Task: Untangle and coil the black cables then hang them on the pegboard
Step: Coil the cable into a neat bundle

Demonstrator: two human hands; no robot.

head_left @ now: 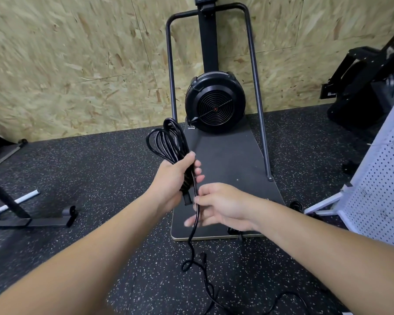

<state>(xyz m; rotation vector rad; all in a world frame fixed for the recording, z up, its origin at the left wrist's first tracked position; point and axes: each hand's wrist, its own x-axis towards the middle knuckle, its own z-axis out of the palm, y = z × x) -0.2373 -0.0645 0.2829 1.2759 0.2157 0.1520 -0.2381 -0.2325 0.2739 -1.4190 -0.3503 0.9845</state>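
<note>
Cable: glossy black plastic jacket, smooth. Floor: matt black rubber, speckled, grainy. Wall behind the fan: rough chipboard, unfinished. Fan housing: black plastic, slight sheen. Frame around fan: smooth grey metal tube. Pegboard right of fan: white, perforated, matt.

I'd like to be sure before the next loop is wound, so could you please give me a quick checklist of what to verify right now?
1. Coil secured: ok. The left hand grips the coiled loops at their base.
2. Free strand guided: ok. The right hand pinches the loose strand just below the coil.
3. Tail free of knots: not ok. The cable on the floor still shows a kinked twist.
4. Far end free: cannot tell. The cable runs out of the frame's bottom edge.
5. Pegboard within reach: ok, likely. The white pegboard stands close on the right.
6. Free hook on it: cannot tell.
</note>
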